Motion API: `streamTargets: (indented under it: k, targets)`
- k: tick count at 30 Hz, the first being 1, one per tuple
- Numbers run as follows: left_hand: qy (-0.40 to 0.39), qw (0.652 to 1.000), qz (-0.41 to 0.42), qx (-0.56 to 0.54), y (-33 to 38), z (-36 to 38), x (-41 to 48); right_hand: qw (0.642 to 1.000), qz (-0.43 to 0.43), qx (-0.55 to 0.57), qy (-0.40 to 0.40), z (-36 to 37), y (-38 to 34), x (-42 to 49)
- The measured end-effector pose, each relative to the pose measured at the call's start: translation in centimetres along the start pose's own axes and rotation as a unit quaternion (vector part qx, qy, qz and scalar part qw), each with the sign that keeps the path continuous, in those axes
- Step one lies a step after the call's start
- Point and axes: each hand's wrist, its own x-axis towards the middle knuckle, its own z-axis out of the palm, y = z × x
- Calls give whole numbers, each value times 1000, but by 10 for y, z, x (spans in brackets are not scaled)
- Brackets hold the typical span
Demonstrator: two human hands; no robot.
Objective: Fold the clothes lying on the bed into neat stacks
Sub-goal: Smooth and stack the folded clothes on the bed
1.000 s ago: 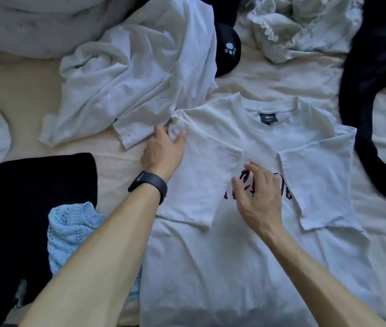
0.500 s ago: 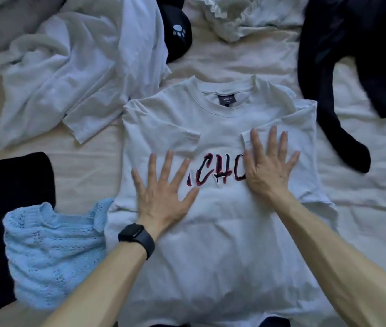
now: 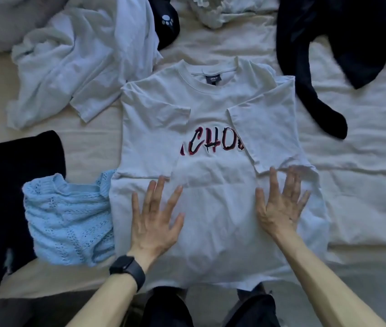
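A white T-shirt (image 3: 211, 109) with red and black lettering lies flat on the bed, collar away from me, both short sleeves folded in over the chest. My left hand (image 3: 155, 220), a dark watch on its wrist, lies flat with spread fingers on the shirt's lower left. Over on the lower right, my right hand (image 3: 279, 206) also lies flat with fingers spread, its fingertips near the folded right sleeve's hem. Neither hand holds any cloth.
A crumpled white shirt (image 3: 81, 62) lies at the upper left. A light blue knit top (image 3: 69, 220) sits on a black garment (image 3: 10, 185) at the left. A black garment (image 3: 328, 55) sprawls at the upper right, frilly white cloth (image 3: 215, 13) at the top. The cream sheet (image 3: 364, 173) spreads to the right.
Both hands have slid down the shirt toward me, from the chest lettering to the lower body. A second ago the left hand was at the folded left sleeve.
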Motion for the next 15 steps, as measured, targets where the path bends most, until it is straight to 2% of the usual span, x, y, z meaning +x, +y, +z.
streamTargets:
  k: [3,5,7,9,11,13,14,15]
  targets:
    - [-28,993,-114,-26,4,12,-52,996,41,-24,-78,5,17,-36]
    - [-44,978,-196,-54,2,15,-81,993,58,-25,-96,5,30,-57]
    - [-45,965,-249,-74,-1,20,-107,995,59,-15,-83,4,44,-77]
    - [-13,947,-306,-100,1,22,-125,997,71,10,-36,4,60,-92]
    - [35,905,-392,-161,6,26,-136,991,118,56,22,1,76,-100]
    - [52,832,-487,-259,11,27,-144,972,188,120,68,-3,96,-110]
    - [45,798,-525,-294,12,29,-150,960,222,160,66,-6,107,-116]
    - [19,779,-546,-307,12,32,-155,945,254,198,45,-7,118,-120]
